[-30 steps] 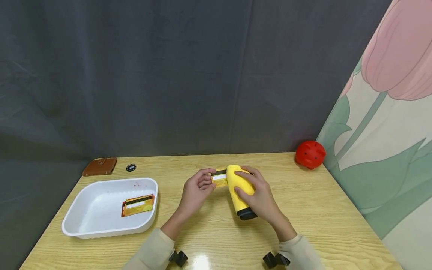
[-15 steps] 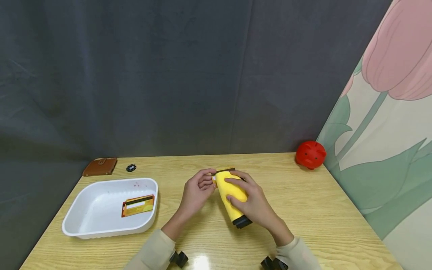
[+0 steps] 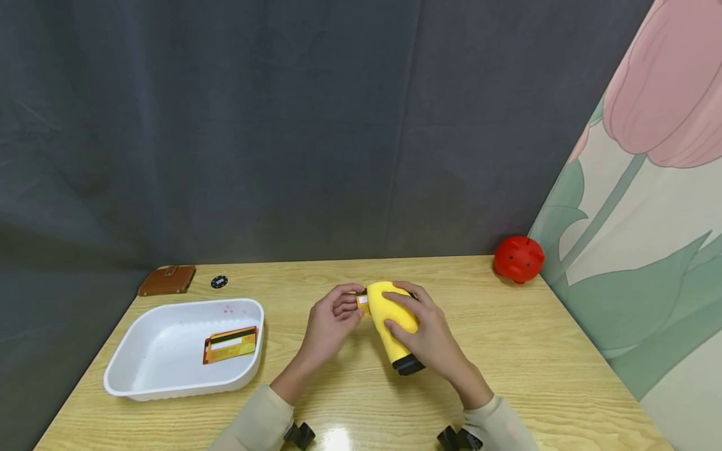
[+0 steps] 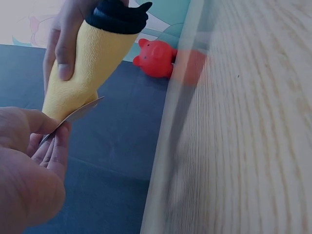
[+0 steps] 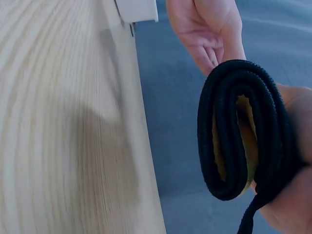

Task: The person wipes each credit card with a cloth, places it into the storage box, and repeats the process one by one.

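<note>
My left hand [image 3: 333, 316] pinches a yellow bank card [image 3: 363, 304] between thumb and fingers; its black stripe and white strip partly show. My right hand [image 3: 431, 332] grips a folded yellow cloth [image 3: 389, 313] with black edging. The cloth lies against the card and covers much of it in the head view. In the left wrist view the card [image 4: 80, 113] appears edge-on under the cloth [image 4: 97, 61]. Seen end-on in the right wrist view, the black-edged end [image 5: 234, 131] shows several rolled layers and a small hanging loop.
A white plastic tray [image 3: 141, 391] on the left holds more bank cards [image 3: 231, 344]. Behind it lie a brown wallet [image 3: 167, 280] and a black poker chip [image 3: 219, 282]. A red piggy bank [image 3: 519, 259] stands at the table's back right corner, near the dark curtain [image 3: 316, 156].
The right hand moved the cloth left over the card, then slightly back right. Less of the card shows than one second ago. The left hand has barely moved.
</note>
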{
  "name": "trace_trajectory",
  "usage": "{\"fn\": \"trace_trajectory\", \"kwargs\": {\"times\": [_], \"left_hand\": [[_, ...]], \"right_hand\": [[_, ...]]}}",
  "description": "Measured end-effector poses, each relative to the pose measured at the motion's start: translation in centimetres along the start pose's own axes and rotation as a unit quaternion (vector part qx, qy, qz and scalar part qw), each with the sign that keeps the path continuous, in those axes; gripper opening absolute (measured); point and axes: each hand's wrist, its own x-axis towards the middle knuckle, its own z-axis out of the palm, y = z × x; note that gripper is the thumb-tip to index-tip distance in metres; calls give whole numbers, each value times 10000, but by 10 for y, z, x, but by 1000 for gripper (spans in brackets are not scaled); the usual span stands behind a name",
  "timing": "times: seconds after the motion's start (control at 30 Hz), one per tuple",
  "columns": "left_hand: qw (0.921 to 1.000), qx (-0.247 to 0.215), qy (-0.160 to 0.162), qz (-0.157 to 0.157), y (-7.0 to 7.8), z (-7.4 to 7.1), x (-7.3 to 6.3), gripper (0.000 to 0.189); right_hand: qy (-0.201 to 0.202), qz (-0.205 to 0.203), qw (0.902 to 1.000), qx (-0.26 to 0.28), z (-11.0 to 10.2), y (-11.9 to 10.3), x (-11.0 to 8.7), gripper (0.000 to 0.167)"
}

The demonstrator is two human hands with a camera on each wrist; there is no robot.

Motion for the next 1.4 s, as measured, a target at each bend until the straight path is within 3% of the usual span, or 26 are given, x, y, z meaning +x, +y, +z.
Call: {"fn": "trace_trajectory", "kwargs": {"times": [0.27, 0.47, 0.7, 0.87, 1.13, 1.4], "left_hand": [[9999, 24, -111, 77, 3, -1, -5, 39], [9993, 369, 12, 81, 6, -4, -5, 38], [9988, 432, 205, 94, 22, -22, -2, 38], [9963, 619, 573, 147, 36, -54, -8, 38], [9877, 1261, 917, 75, 49, -128, -32, 37], [9682, 1965, 1544, 117, 52, -183, -58, 36]], "right_hand": [[334, 403, 9986, -53, -17, 19, 4, 47], [697, 711, 9948, -204, -40, 33, 7, 46], [994, 886, 9910, -129, -58, 39, 8, 46], [882, 992, 9911, -72, -60, 39, 8, 45], [892, 1017, 9908, -59, -64, 39, 8, 45], [915, 1057, 9901, -71, -68, 40, 6, 45]]}}
